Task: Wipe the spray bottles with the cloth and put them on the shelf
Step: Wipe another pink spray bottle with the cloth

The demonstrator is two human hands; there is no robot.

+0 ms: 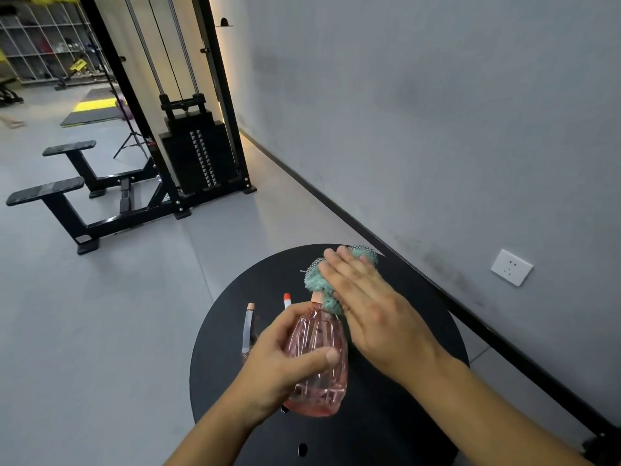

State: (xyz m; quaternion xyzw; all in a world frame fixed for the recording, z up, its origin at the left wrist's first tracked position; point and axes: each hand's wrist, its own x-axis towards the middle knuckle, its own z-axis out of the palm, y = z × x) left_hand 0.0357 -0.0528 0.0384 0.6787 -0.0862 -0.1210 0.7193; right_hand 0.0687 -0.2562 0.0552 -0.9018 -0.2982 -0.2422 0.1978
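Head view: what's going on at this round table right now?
A person is wiping a pink spray bottle over a round black table. The left hand grips the bottle's body, while the right hand presses a teal cloth with flat fingers against its top end. Two more bottles wait on the table behind it: a slim clear one and one showing only an orange-red tip. No shelf is visible.

Both forearms bare, entering from bottom edge. Left hand (285, 358): fingers curled round pink bottle (317, 361), thumb across its near face, 4 fingers behind; firm grip, bottle lifted and tilted. Right hand (366, 304): palm down, fingers straight and together, pointing away from body, pressing flat on teal cloth (319, 284) against the bottle's top.
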